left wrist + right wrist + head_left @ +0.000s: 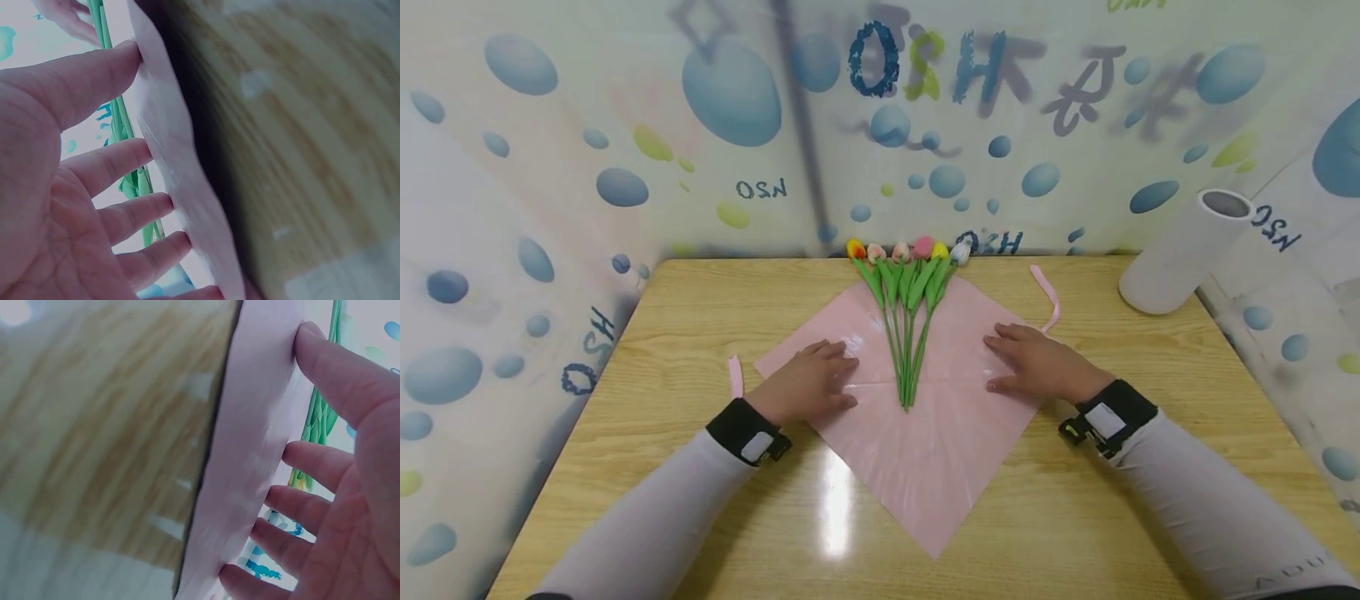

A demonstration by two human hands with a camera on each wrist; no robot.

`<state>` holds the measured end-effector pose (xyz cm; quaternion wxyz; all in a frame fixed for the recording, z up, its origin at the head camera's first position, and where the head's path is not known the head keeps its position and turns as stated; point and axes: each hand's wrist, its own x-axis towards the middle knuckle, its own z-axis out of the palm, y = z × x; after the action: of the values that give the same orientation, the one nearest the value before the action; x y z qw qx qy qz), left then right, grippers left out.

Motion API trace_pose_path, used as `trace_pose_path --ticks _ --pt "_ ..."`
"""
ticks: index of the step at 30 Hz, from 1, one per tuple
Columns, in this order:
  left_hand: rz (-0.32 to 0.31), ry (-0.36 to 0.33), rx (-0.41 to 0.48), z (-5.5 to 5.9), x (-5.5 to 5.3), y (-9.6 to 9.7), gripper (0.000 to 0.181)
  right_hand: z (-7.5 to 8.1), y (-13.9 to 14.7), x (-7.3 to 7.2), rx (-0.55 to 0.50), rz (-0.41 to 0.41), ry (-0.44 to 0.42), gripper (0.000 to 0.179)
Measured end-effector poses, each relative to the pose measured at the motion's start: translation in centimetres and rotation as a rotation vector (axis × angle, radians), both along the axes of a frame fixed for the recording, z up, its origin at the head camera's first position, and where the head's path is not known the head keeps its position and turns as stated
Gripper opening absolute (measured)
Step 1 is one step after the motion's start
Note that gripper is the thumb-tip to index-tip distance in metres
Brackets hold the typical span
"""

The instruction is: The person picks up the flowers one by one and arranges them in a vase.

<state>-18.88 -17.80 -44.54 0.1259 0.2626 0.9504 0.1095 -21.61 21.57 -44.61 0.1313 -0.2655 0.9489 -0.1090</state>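
Observation:
A sheet of pink wrapping paper (955, 467) lies on the table with one corner toward me. On its middle rests a bunch of artificial tulips (910, 333), stems toward me and blooms in orange, pink, yellow and white at the far end. My left hand (808, 382) touches the left part of the sheet with spread fingertips. Over on the right side, my right hand (1037, 364) does the same, fingers apart. Both wrist views show the fingertips (161, 203) right at the pink surface, with nothing gripped in either hand.
A pink ribbon end (735, 377) shows beside the left wrist, and another ribbon piece (1049, 296) curls out beyond the right hand. A white cylinder (1183, 254) stands at the table's back right. A patterned curtain (940, 125) closes off the far side.

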Motion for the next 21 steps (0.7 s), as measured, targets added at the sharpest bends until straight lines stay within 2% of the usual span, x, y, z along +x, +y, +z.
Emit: trace_pose_path --ticks 6,10,14,17,21 --pt "-0.004 0.001 0.011 0.2 0.2 0.0 0.063 0.1 0.7 -0.1 -0.005 -0.022 0.034 0.076" --pt "-0.009 0.007 0.011 0.3 0.3 -0.1 0.062 0.6 1.8 -0.5 -0.027 -0.093 0.092 0.074" --pt "-0.010 0.005 0.014 0.5 0.4 -0.1 0.061 1.0 3.6 -0.9 -0.163 -0.232 0.171 0.070" --pt "-0.009 0.003 0.017 0.5 0.4 -0.1 0.062 1.3 5.0 -1.1 -0.312 -0.336 0.252 0.066" --pt "-0.009 0.001 0.021 0.5 0.4 -0.1 0.062 1.8 6.8 -1.2 -0.438 -0.454 0.356 0.063"
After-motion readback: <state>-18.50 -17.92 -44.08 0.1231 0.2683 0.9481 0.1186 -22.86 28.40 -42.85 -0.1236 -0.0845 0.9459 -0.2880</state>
